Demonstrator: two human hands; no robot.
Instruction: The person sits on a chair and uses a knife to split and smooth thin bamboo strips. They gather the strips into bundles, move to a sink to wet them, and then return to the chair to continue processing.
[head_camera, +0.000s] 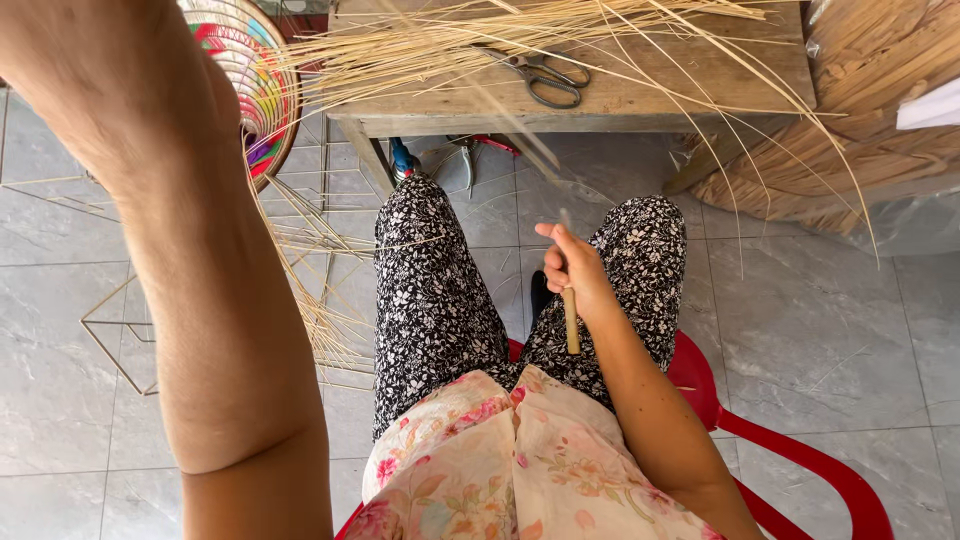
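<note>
Your left forearm fills the near left, raised so the left hand is out of view and its fingers cannot be told. Over your lap, your right hand (572, 272) has its fingers curled around a thin wooden-handled tool (570, 322). Beyond your knees, scissors (541, 76) lie among straw strands (420, 50) on the worktop (700, 80).

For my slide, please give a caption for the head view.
Seated person's right hand grips a stick above the lap; left arm raised; scissors lie on the bench.
</note>
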